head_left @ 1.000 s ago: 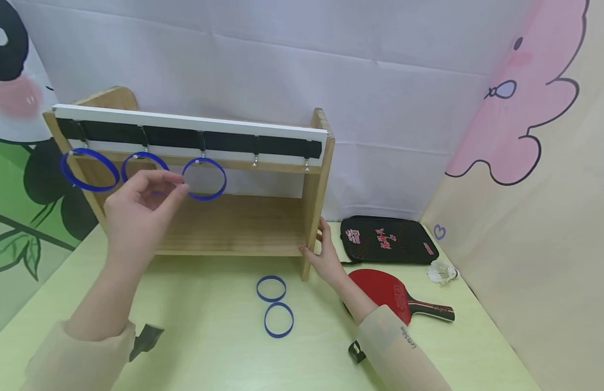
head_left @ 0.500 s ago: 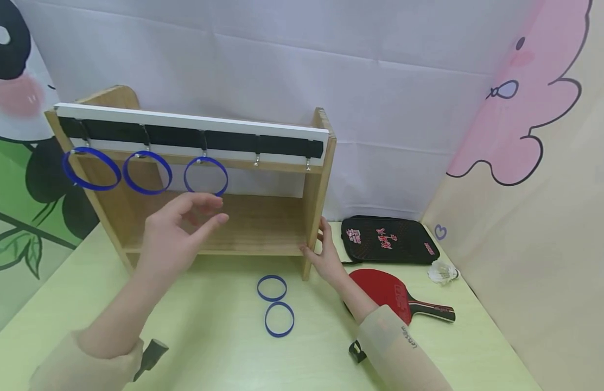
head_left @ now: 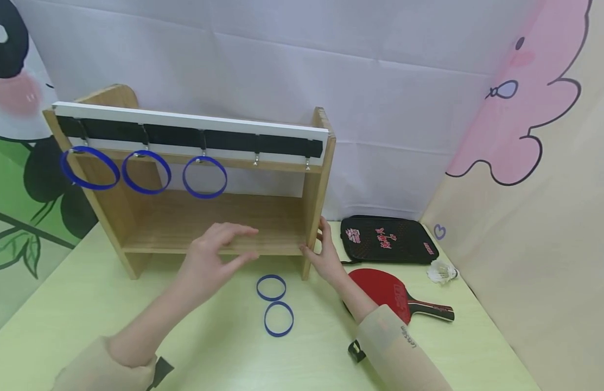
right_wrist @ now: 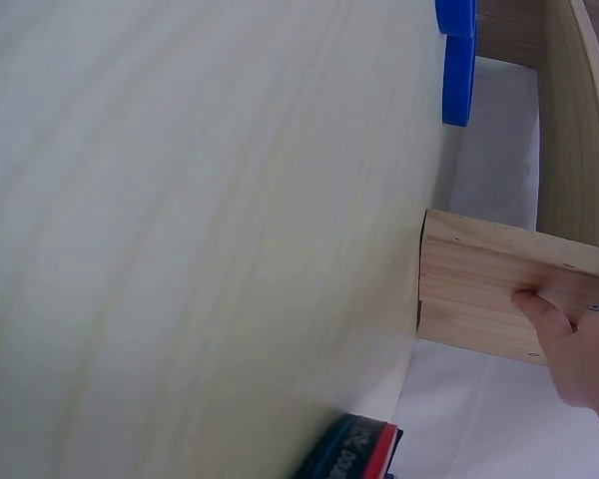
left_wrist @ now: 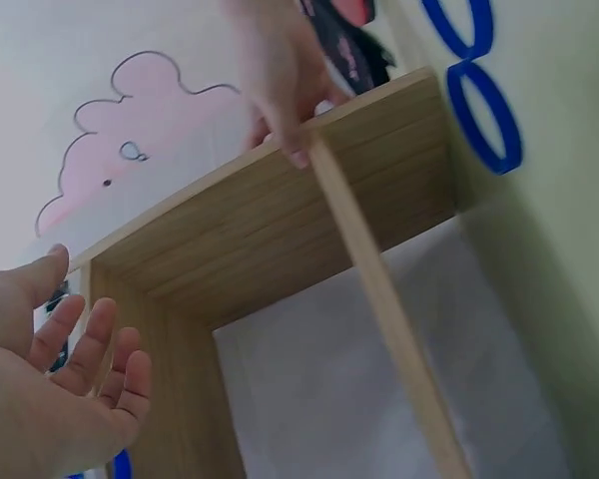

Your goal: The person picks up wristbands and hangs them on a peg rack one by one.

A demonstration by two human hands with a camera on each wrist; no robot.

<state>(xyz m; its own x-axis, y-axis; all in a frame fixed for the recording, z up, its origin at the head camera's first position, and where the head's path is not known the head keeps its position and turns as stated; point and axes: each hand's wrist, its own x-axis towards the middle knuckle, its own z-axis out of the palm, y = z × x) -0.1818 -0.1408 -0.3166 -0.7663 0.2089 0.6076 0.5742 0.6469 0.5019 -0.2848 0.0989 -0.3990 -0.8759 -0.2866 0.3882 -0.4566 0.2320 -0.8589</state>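
"Left hand [head_left: 204, 266] first: what are you doing with it?"

"I'm holding it in the air by the near edge of the wooden shelf [head_left: 315, 212], thumb and fingers standing apart, gripping nothing."

"And your right hand [head_left: 327, 259]?"

"With that one I'm gripping the shelf's right side, low down, my thumb lying over the near edge and my fingers resting against the outer face."

"Where are the blue rings sitting?"

"Two are lying on the table [head_left: 223, 358], between my forearms and on the near side of the shelf: the far ring [head_left: 271, 300] and, right in front of it, the near ring [head_left: 278, 335]. Three more are hanging from hooks along the white rail [head_left: 194, 115]: the leftmost ring [head_left: 97, 187], the middle ring [head_left: 145, 191] and the rightmost ring [head_left: 204, 196]. Two more hooks [head_left: 256, 161] are showing farther right."

"Anything beyond?"

"On the right, a red paddle [head_left: 380, 288] is lying partly behind my forearm; a black case [head_left: 380, 239] is lying farther off, a shuttlecock [head_left: 442, 272] just beside it."
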